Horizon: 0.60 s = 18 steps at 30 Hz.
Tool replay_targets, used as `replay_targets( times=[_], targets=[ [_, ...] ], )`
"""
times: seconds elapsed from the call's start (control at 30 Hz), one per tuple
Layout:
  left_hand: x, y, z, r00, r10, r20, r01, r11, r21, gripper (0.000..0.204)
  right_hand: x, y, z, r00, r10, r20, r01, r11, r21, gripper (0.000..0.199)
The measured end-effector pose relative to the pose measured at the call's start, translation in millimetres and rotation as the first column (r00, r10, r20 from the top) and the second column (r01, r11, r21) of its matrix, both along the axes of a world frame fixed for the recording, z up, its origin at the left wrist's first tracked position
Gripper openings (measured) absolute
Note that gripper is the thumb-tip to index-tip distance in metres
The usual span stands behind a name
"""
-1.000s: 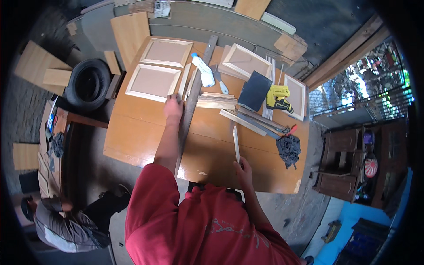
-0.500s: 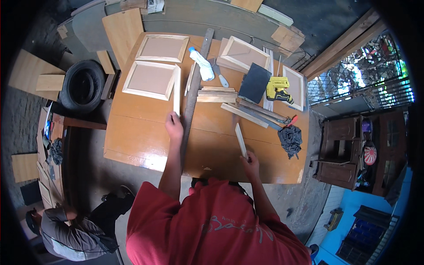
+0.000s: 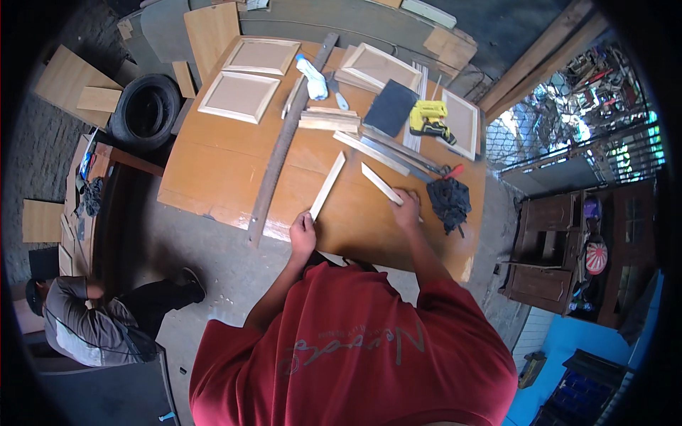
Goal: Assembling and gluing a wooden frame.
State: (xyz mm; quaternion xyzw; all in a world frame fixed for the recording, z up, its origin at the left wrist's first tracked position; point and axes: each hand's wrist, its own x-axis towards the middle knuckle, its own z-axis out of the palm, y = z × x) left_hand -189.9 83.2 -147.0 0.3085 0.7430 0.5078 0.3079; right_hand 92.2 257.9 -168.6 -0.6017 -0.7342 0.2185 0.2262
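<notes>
Two pale strips, one in each hand, lean toward each other over the table

At the centre of the frame we see our left hand [image 3: 302,234] pinching the lower end of a wooden strip [image 3: 328,184], thumb and fingers pressed together on it. From that grip the strip's long axis runs up and to the right. Our right hand [image 3: 407,209] is closed on a shorter-looking piece of wood [image 3: 381,182], whose long axis runs up and to the left. We cannot tell how each fingertip sits.

The relation that counts is between the two free ends: they point inward, near one another but apart, like an inverted V with its tip left open. The left strip's end sits slightly higher in the frame, and the right hand is the nearer one to the gap. Whether either piece touches the table [image 3: 206,167] we cannot tell.

Above the gap lie a small stack of strips [image 3: 329,119] and, just to its right, a dark flat panel [image 3: 391,108]. A black crumpled bundle [image 3: 449,204] lies to the right of our right hand; a long dark bar [image 3: 283,145] slants across the table on the left.
</notes>
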Motion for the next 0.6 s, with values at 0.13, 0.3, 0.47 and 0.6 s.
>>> replay_targets(
  times=[0.13,0.3,0.47,0.6],
  targets=[
    [18,-25,-21,0.986,-0.027,-0.163,0.024,0.999,-0.022,0.028,13,2,14,0.994,0.022,0.106,-0.018,0.999,-0.035,0.044],
    [34,-21,11,0.786,-0.151,-0.599,0.002,0.97,-0.243,0.048,31,-6,14,0.989,0.009,0.151,-0.001,0.999,-0.052,0.041],
    [30,-15,-1,0.743,-0.197,-0.64,0.009,0.959,-0.284,0.04,41,-9,10,0.982,0.01,0.188,0.002,0.998,-0.063,0.037],
    [22,-12,-8,0.78,-0.202,-0.592,0.016,0.953,-0.303,0.037,35,9,13,0.984,0.088,0.155,-0.088,0.996,-0.007,0.032]
  ],
)
